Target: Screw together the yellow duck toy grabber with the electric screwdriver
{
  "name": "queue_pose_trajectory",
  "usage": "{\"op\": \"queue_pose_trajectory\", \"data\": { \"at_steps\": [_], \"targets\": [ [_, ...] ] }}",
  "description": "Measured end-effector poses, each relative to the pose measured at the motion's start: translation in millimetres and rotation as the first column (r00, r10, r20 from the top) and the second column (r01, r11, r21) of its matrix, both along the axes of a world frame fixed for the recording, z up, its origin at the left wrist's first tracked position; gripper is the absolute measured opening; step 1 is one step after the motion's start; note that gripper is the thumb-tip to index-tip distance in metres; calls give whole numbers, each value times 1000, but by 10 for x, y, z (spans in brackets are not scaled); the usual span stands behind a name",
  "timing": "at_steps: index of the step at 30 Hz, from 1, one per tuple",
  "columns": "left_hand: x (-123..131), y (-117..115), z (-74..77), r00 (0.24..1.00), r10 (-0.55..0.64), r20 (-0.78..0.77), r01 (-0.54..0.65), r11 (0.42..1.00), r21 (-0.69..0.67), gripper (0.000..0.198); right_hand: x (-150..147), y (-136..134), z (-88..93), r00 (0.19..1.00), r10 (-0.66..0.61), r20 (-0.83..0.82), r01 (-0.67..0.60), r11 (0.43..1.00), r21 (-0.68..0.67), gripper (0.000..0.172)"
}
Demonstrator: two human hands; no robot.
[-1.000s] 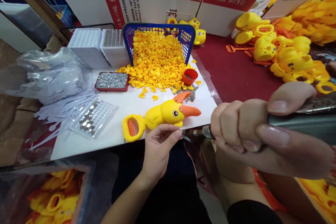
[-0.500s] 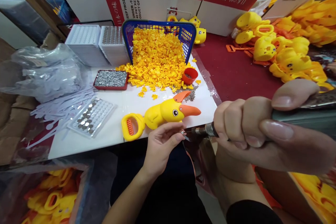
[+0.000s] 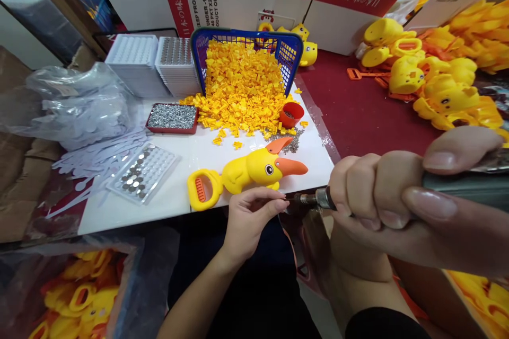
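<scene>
My right hand is closed around the grey body of a power screwdriver, held close to the camera. Its metal bit points left toward my left hand. The thumb and fingers of my left hand are pinched together at the bit's tip; anything between them is too small to see. Just above, at the front edge of the white board, lies a yellow duck toy with an orange beak and a ring handle.
A blue basket spills small yellow parts onto the board. Nearby are a red tray of screws, a small red cup, a clear blister tray, stacked white trays and plastic bags. Several duck toys pile at right.
The view shifted slightly. My left hand's fingertips stayed pinched at the bit's tip, and my right hand kept its grip on the screwdriver.
</scene>
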State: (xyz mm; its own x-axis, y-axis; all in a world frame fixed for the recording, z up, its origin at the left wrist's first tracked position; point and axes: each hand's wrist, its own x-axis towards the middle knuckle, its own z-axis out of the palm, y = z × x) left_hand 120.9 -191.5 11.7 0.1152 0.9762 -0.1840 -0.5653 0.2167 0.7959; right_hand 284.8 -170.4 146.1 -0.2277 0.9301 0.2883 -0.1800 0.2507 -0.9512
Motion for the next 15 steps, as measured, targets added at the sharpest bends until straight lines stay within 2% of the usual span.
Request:
{"op": "queue_pose_trajectory", "data": {
  "at_steps": [2,3,4,5,6,7,8,9,10,11,12,13,15],
  "targets": [
    [19,1,-15,1000,-16,15,16,1000,17,26,2,2,-13,998,36,48,-37,999,13,13],
    [13,9,-20,1000,-14,-25,15,997,73,27,-5,9,-31,999,23,48,-24,999,24,13],
    [-6,26,-24,993,20,-112,0,984,177,29,-19,19,-56,1000,-7,26,6,999,42,12],
    [-38,56,-27,965,105,-238,-23,945,325,32,-40,33,-87,999,-51,-17,52,997,64,11],
    [-78,99,-30,895,246,-372,-30,865,501,37,-67,52,-122,993,-98,-68,103,991,86,10],
    [-121,155,-33,772,419,-478,5,749,663,43,-100,77,-157,982,-149,-118,161,982,101,11],
    [-160,219,-40,609,584,-536,80,628,774,50,-136,110,-189,969,-190,-158,209,971,112,13],
    [-186,288,-50,439,706,-555,172,541,824,57,-176,152,-216,955,-230,-189,254,960,118,16],
    [-196,353,-64,285,773,-567,258,507,822,66,-218,204,-239,935,-280,-217,309,944,113,19],
    [-186,410,-83,153,792,-591,324,525,787,77,-261,265,-257,908,-332,-254,369,923,110,20],
    [-158,453,-106,43,783,-621,366,566,739,87,-303,334,-274,883,-372,-285,417,902,112,21],
    [-117,479,-132,-47,761,-647,390,610,689,93,-343,410,-290,863,-401,-308,452,885,114,20],
    [-20,482,-183,-172,727,-665,409,667,623,89,-411,568,-326,853,-411,-320,470,873,132,20]
  ]
}}
